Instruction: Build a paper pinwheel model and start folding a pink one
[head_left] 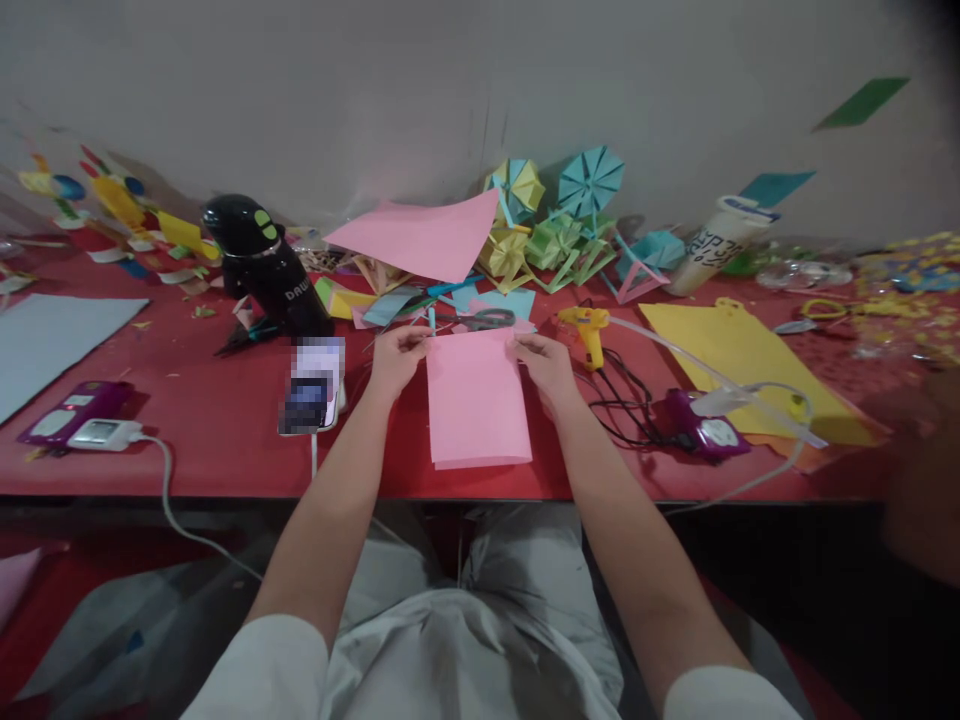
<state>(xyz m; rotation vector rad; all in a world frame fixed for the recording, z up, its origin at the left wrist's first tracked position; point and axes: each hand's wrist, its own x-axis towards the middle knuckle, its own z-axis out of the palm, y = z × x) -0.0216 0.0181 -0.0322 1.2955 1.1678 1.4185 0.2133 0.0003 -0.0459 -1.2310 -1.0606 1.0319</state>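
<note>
A folded sheet of pink paper (480, 400) lies in front of me over the red table, its lower edges slightly offset. My left hand (399, 358) pinches its top left corner between thumb and fingers. At the top right corner, my right hand (545, 365) grips the same paper. Just beyond the sheet are scissors (491, 319) among blue and pink paper scraps (517, 302). A yellow glue gun (589, 333) rests to the right of my right hand, its black cord trailing toward a purple power strip (705, 425).
Left of my forearm lies a phone (313, 385) on a cable, near a black bottle (266, 265). A larger pink sheet (427, 235) and folded paper umbrellas (551, 240) stand along the wall. Yellow paper (750, 370) and a tilted cup (720, 245) are at right.
</note>
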